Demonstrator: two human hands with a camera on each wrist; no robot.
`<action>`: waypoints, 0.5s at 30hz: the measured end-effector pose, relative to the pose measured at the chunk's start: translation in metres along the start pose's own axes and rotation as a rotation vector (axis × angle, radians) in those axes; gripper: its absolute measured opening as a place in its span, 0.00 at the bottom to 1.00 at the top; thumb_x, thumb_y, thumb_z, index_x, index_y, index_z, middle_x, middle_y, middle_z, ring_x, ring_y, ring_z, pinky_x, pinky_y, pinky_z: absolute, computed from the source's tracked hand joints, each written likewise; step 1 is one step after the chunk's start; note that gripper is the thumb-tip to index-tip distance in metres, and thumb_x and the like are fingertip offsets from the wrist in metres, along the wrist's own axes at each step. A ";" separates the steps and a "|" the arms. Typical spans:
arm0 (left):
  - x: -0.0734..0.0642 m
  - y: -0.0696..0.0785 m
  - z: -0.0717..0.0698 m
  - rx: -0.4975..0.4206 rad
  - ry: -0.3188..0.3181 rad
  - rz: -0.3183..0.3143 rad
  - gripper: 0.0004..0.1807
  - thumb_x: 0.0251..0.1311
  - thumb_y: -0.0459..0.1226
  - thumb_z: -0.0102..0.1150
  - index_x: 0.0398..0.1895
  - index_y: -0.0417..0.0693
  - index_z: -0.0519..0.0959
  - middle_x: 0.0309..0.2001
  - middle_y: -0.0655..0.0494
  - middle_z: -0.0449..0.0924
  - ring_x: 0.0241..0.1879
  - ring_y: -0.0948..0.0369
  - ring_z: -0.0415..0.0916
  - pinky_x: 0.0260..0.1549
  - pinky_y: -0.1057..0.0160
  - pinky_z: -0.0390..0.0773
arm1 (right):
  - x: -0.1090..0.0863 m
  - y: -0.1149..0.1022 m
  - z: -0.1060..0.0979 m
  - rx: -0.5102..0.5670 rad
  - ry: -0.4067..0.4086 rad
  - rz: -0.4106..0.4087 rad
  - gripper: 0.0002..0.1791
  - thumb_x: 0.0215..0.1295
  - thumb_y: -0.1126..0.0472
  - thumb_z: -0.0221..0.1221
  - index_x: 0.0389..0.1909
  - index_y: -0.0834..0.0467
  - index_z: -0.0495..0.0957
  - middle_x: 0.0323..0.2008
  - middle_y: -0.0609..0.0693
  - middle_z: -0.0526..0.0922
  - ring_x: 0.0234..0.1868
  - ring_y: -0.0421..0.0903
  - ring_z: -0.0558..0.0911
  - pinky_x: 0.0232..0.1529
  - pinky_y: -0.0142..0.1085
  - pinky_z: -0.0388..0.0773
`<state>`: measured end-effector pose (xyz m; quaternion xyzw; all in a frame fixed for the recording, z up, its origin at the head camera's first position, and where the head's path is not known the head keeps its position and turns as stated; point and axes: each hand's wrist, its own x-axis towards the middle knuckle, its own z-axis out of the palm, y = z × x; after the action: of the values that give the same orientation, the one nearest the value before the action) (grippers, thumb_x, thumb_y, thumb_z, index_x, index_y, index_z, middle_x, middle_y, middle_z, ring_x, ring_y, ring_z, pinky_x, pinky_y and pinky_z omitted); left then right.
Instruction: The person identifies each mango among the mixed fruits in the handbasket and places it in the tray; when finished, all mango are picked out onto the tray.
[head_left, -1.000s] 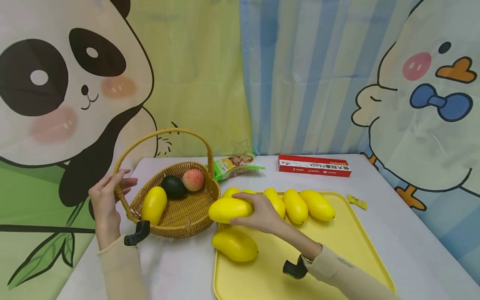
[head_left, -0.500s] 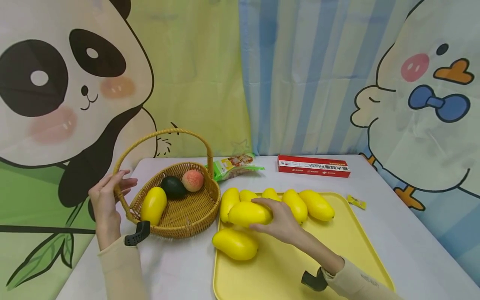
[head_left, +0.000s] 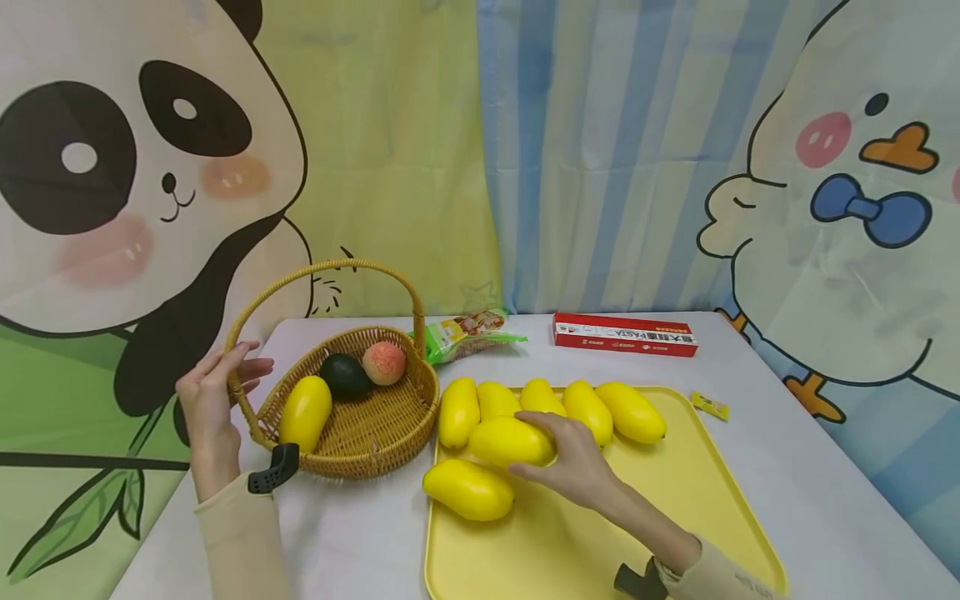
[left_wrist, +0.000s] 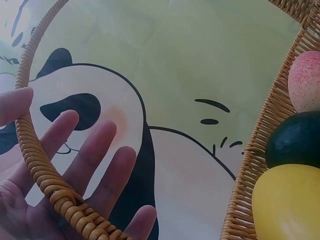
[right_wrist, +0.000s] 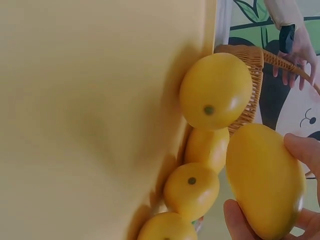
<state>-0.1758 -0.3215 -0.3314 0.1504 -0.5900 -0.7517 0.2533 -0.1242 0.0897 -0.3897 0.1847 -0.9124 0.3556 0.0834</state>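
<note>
In my right hand (head_left: 573, 458) a yellow mango (head_left: 510, 442) is pinched between thumb and fingers, above the left part of the yellow tray (head_left: 622, 517). Along the tray's back edge stands a row of several mangoes (head_left: 588, 412). Another mango (head_left: 468, 490) lies at the tray's left edge, just in front of the held one. My left hand (head_left: 217, 400) is at the wicker basket (head_left: 375, 458). Its thumb crosses the handle (left_wrist: 37, 165), with the other fingers loosely extended behind it. Inside the basket are a mango (head_left: 306, 414), a dark green avocado (head_left: 345, 377) and a peach (head_left: 385, 363).
Behind the basket and tray lie a green snack bag (head_left: 465, 336) and a red pasta box (head_left: 625, 335). A small yellow packet (head_left: 709, 406) is right of the tray on the white table (head_left: 352, 542). Printed curtains (head_left: 600, 167) hang behind.
My right hand has moved right, away from the basket's rim, and slightly down with the mango. The left hand has stayed at the basket handle.
</note>
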 end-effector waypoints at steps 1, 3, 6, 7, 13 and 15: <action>0.000 0.000 0.000 -0.002 0.000 -0.001 0.14 0.59 0.46 0.63 0.37 0.44 0.86 0.23 0.57 0.86 0.26 0.61 0.84 0.34 0.66 0.75 | -0.001 0.001 0.001 0.000 -0.002 0.005 0.33 0.47 0.50 0.74 0.56 0.54 0.78 0.53 0.48 0.82 0.55 0.49 0.80 0.56 0.49 0.74; 0.000 0.000 0.000 -0.005 -0.001 -0.002 0.14 0.59 0.45 0.63 0.36 0.44 0.86 0.23 0.57 0.86 0.25 0.61 0.84 0.34 0.66 0.75 | -0.004 0.003 0.002 0.001 -0.005 0.014 0.33 0.47 0.49 0.73 0.56 0.54 0.78 0.53 0.48 0.82 0.55 0.49 0.79 0.56 0.49 0.74; 0.000 0.000 0.000 -0.011 0.000 -0.001 0.13 0.59 0.45 0.63 0.36 0.44 0.86 0.23 0.57 0.86 0.25 0.61 0.84 0.33 0.66 0.76 | -0.007 0.006 0.004 0.006 -0.011 0.022 0.33 0.47 0.48 0.73 0.56 0.53 0.78 0.53 0.48 0.82 0.55 0.49 0.79 0.56 0.49 0.74; 0.000 0.000 0.000 -0.013 0.001 0.000 0.13 0.60 0.45 0.63 0.36 0.44 0.86 0.23 0.57 0.86 0.25 0.61 0.84 0.33 0.66 0.76 | -0.008 0.007 0.005 0.008 -0.011 0.025 0.33 0.47 0.48 0.73 0.56 0.53 0.78 0.53 0.48 0.82 0.56 0.49 0.79 0.56 0.49 0.74; 0.000 0.000 0.000 -0.010 0.004 -0.001 0.14 0.60 0.45 0.63 0.37 0.44 0.86 0.23 0.57 0.86 0.25 0.61 0.84 0.35 0.65 0.75 | -0.014 0.011 0.008 0.012 0.014 0.038 0.34 0.47 0.47 0.73 0.56 0.55 0.78 0.53 0.48 0.82 0.56 0.48 0.79 0.56 0.49 0.74; 0.000 0.000 0.000 -0.008 0.004 -0.003 0.14 0.60 0.45 0.63 0.37 0.44 0.86 0.23 0.57 0.86 0.25 0.61 0.84 0.35 0.65 0.75 | -0.015 0.012 0.009 0.011 0.027 0.038 0.33 0.46 0.48 0.74 0.55 0.55 0.78 0.52 0.48 0.82 0.55 0.48 0.80 0.56 0.48 0.75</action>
<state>-0.1762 -0.3216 -0.3317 0.1519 -0.5864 -0.7541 0.2538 -0.1155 0.0959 -0.4082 0.1627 -0.9125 0.3647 0.0881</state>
